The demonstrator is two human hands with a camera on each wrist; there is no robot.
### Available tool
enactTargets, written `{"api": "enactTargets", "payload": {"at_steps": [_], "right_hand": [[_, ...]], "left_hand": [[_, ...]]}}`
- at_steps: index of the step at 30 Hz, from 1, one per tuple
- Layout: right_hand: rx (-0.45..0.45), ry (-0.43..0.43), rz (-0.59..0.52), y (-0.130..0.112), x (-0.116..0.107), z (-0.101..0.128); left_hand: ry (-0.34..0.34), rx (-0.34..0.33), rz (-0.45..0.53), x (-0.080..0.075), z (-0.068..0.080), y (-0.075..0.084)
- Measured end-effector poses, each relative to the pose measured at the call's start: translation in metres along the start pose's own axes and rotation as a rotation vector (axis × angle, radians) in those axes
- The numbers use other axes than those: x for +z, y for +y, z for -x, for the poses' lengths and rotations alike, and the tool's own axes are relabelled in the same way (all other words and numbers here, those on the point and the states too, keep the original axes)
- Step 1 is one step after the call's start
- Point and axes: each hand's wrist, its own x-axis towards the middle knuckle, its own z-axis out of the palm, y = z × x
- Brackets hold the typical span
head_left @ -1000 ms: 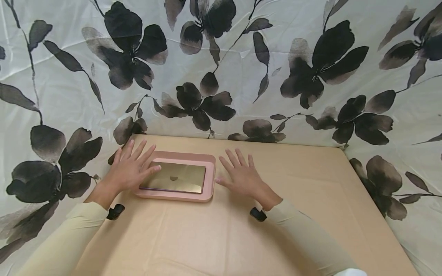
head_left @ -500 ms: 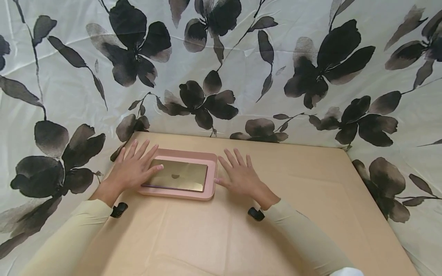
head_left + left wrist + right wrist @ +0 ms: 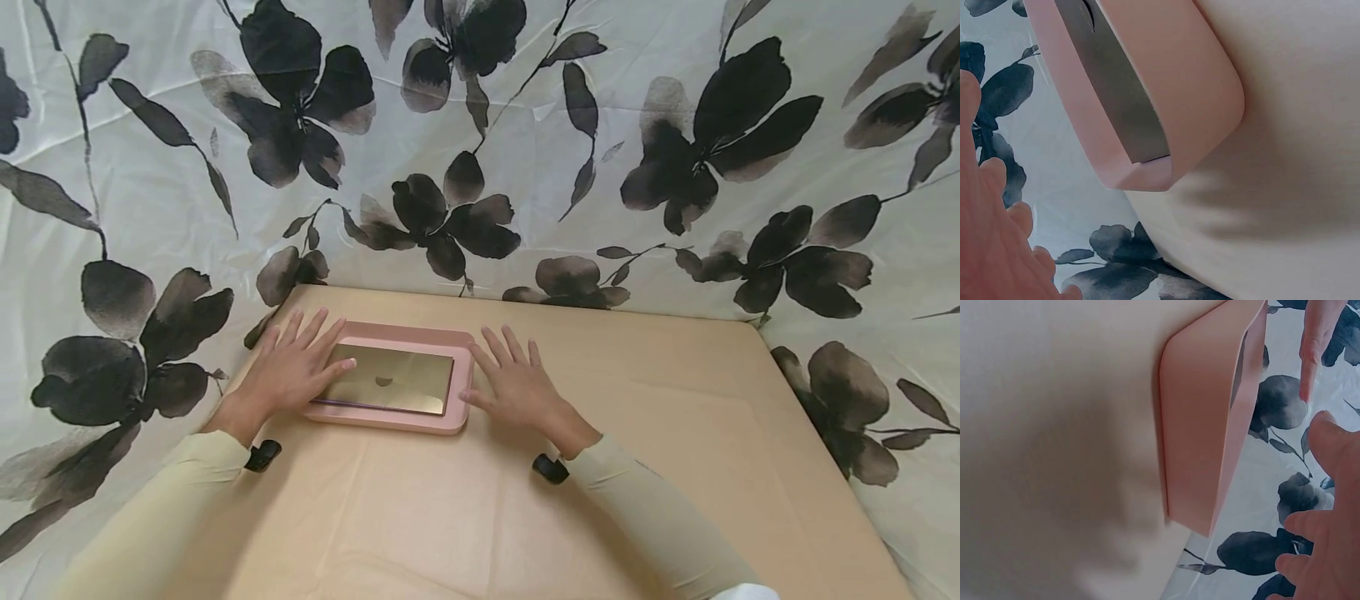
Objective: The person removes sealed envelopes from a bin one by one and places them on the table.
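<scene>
A pink, round-cornered rectangular tray [image 3: 457,392] lies on the table, with a flat gold panel [image 3: 408,379] inside it. A small dark half-moon notch marks the panel's middle. My left hand [image 3: 288,375] is spread over the tray's left end, its thumb overlapping the panel in the head view. Beside the right end, my right hand [image 3: 517,387] has its fingers apart and its thumb close to the rim. Both wrist views show the tray's tall smooth side; the left hand [image 3: 991,237] and right hand [image 3: 1329,537] appear raised, holding nothing.
The table [image 3: 420,517] has a tan, lightly creased covering. Behind and around it hangs a white cloth [image 3: 540,192] printed with dark flowers. A small black device [image 3: 551,468] sits at the right wrist, another [image 3: 262,456] at the left.
My right hand has drifted slightly left, closer to the tray's right end. The head view has shifted a little; the left hand keeps its place over the tray's left end.
</scene>
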Motion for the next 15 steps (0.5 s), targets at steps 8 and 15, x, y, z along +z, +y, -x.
{"api": "enactTargets", "payload": {"at_steps": [8, 15], "right_hand": [[-0.013, 0.001, -0.006, 0.0, 0.004, 0.0], [-0.006, -0.011, -0.021, 0.001, 0.007, -0.002]], "left_hand": [[-0.048, 0.0, 0.027, 0.007, -0.004, -0.011], [-0.104, -0.004, 0.149, 0.012, -0.005, -0.019]]}}
